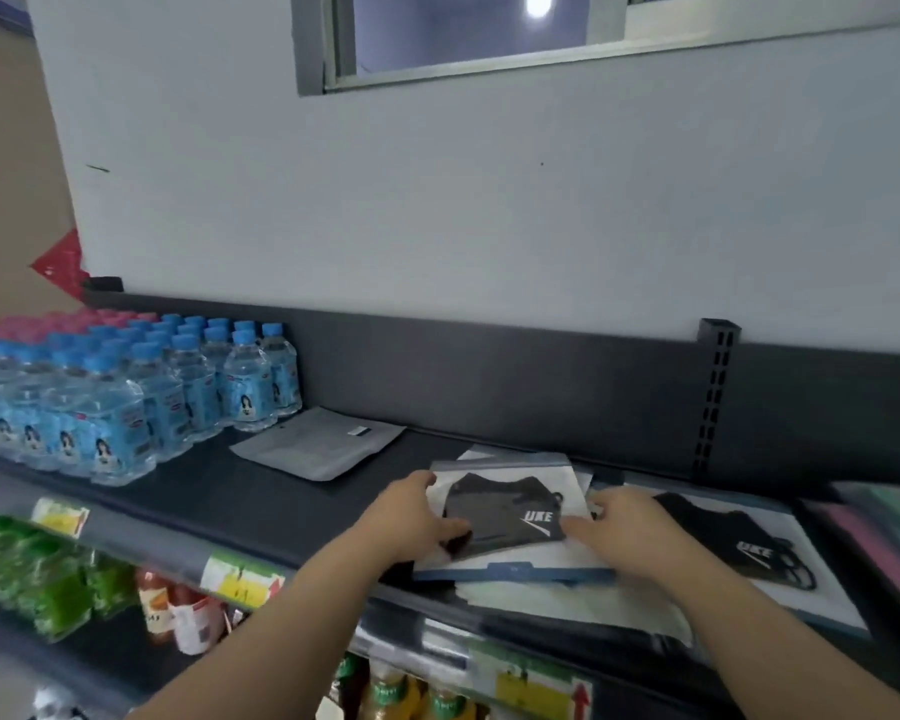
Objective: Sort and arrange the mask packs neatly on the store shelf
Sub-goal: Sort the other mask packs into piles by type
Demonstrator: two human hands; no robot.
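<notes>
On shelf (281, 501), right of water bottles (126, 397): left grip (422, 517) pinching top mask pack (510, 511) by left edge. Right grip (619, 527) touching right edge, pinch or press unclear. Both probably squaring pack onto stack (567, 605). Second pack (749, 548) lying further right of bottles.

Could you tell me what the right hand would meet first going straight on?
The right hand would first meet the top mask pack, which it seems to touch, then probably the left hand.
</notes>
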